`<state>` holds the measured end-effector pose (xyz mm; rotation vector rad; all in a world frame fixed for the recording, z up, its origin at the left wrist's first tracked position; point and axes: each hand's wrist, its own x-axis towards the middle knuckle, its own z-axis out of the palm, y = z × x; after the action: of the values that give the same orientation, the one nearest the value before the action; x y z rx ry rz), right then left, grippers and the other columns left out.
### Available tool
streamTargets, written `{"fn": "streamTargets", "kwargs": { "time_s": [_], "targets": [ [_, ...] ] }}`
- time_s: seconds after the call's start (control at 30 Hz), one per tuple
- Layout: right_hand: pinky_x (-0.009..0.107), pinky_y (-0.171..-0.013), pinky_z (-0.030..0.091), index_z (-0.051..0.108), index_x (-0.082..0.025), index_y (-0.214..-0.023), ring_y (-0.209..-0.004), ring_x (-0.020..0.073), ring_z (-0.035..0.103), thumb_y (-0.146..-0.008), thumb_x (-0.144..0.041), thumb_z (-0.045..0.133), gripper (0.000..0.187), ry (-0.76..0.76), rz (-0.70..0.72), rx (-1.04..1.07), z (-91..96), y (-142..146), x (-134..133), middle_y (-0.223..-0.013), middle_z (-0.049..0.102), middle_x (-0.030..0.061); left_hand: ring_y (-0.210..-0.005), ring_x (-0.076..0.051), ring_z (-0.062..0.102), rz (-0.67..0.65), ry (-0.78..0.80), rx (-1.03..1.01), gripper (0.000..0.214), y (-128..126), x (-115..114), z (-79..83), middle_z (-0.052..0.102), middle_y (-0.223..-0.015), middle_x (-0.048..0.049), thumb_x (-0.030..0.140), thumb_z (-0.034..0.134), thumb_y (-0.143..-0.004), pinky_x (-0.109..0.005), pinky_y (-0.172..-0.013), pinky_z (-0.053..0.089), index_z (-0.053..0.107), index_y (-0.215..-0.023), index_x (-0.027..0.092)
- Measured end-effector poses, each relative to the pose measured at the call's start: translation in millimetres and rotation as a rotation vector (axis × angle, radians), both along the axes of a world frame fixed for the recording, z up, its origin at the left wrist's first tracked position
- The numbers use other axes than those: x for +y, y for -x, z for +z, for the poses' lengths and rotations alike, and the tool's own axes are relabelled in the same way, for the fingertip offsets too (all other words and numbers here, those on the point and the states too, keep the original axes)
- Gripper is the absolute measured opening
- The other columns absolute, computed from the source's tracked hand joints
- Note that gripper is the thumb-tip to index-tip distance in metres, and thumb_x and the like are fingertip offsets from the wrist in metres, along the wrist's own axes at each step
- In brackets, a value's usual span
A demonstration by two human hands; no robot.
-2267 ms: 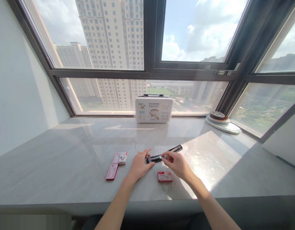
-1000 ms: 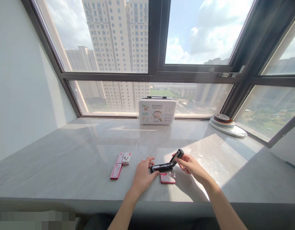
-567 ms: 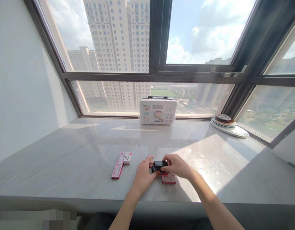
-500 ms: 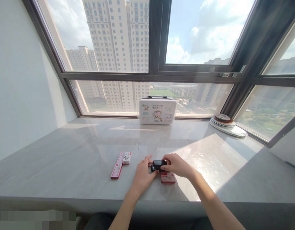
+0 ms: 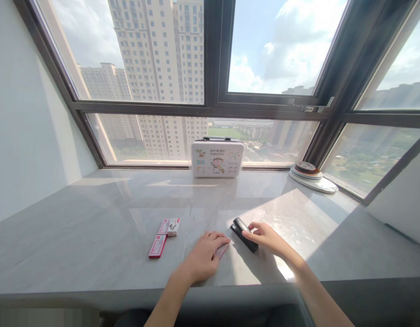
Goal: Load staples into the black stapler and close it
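while the head view looks down across a pale grey, marble-patterned counter (image 5: 94, 254), both hands are at work in the lower middle of the frame. right of centre, the right hand (image 5: 266, 238) has its thumb and fingertips clamped on the sides of a long, glossy black stapler (image 5: 243, 232), which lies slantwise, one end toward the upper left and the other toward the lower right; whether its whole base touches the counter is hard to tell. to its left, just below the centre of the frame, the left hand (image 5: 203, 256) is curled palm down, thumb and fingers closed about a small, flat, red-and-white cardboard box (image 5: 221, 250), most of which the hand hides. the box and the stapler are near each other but apart. left of centre, a flat, pink-and-white rectangular box (image 5: 157, 246) lies end to end with a second flat pink-and-white box (image 5: 163, 225), and at the right edge of that one is a small white box with a stapler printed on top (image 5: 173, 227). in the middle of the frame, against the glass, a white case with cartoon prints and a black handle (image 5: 217, 160) stands upright. at the right, in the window corner, sits a stack of round white and brown plates (image 5: 312, 183). dark brown metal window frames (image 5: 162, 108) cross the upper half, with tall beige apartment towers (image 5: 158, 54) beyond, upper left.
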<state>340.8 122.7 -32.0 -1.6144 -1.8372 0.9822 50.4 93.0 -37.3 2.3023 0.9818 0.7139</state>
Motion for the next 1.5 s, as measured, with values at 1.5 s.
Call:
{"fn": "streamTargets", "kwargs": {
  "time_s": [1.5],
  "targets": [
    [0.023,-0.041,0.033,0.053,-0.023,-0.124,-0.04,0.0097,0.043,-0.09,-0.067,0.062,0.057,0.07,-0.146,0.472,-35.7,79.5,-59.9,-0.058,0.04,-0.0116,-0.107,-0.028,0.063,0.427,0.169,0.183,0.069,119.7,-42.8,-3.0,0.067,-0.113,-0.0039,0.042,0.079,-0.073,-0.039,-0.096,0.048,0.059,-0.138,0.031]
  ]
}}
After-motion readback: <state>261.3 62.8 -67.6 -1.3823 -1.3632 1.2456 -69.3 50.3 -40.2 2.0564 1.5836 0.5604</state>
